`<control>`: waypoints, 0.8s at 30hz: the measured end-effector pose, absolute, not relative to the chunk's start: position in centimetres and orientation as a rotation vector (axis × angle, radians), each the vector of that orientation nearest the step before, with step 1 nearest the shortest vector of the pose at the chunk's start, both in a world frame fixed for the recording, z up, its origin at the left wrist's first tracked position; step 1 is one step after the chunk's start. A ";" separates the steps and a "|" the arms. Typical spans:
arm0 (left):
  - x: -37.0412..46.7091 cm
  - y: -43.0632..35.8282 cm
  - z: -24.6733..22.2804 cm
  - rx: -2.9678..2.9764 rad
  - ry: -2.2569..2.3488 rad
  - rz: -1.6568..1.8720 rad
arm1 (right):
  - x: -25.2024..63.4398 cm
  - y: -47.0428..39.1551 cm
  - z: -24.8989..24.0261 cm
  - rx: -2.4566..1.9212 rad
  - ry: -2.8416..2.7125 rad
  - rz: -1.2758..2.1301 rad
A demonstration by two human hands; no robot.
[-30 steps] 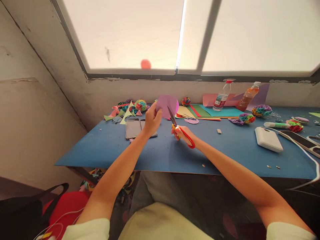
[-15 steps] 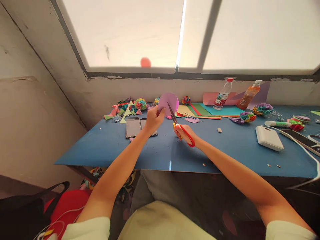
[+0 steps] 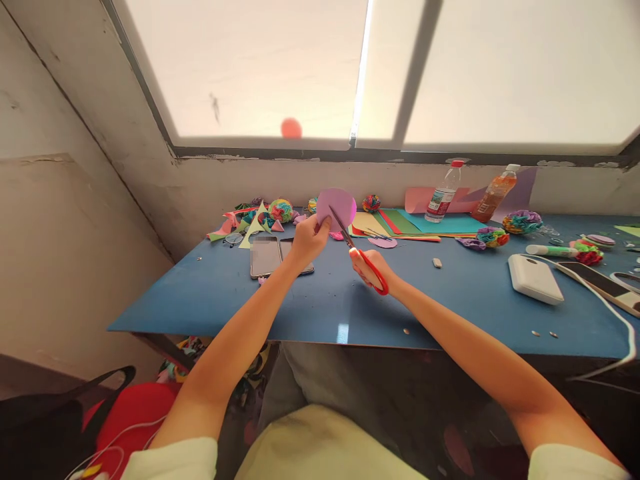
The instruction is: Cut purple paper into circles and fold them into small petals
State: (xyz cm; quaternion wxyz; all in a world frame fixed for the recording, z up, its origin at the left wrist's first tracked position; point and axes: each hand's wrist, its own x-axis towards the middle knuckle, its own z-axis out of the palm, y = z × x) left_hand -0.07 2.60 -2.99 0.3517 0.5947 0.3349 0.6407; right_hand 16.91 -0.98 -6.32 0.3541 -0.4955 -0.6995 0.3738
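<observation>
A round purple paper [image 3: 338,205] is pinched at its lower left edge by my left hand [image 3: 310,239], above the blue table. My right hand [image 3: 373,269] grips the red-handled scissors [image 3: 379,275] to the right of it. Their blades point up and left and lie across the paper, the tip near its middle. Below my left hand a dark-screened phone [image 3: 267,256] lies on the table. Another purple paper circle [image 3: 383,243] rests beyond my right hand.
Coloured paper sheets [image 3: 435,223] lie at the back, beside a clear bottle [image 3: 443,193] and an orange drink bottle [image 3: 495,195]. A white power bank [image 3: 535,279] with a cable sits right. Paper scraps [image 3: 253,227] and pompoms [image 3: 281,210] lie back left.
The scissors look more closed, and their tip has shifted slightly left over the purple paper. The view has moved a little; my left hand keeps its hold.
</observation>
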 end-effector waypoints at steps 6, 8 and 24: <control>-0.2 2.7 -3.1 1.791 0.863 1.528 | 16.9 -0.8 -6.6 -1.303 -1.749 1.053; -0.2 2.7 -3.1 1.772 0.860 1.514 | 17.0 -0.7 -6.7 -1.216 -1.781 1.147; -0.1 1.4 -2.2 1.572 0.665 1.105 | 17.4 -0.3 -7.2 -0.791 -1.847 1.499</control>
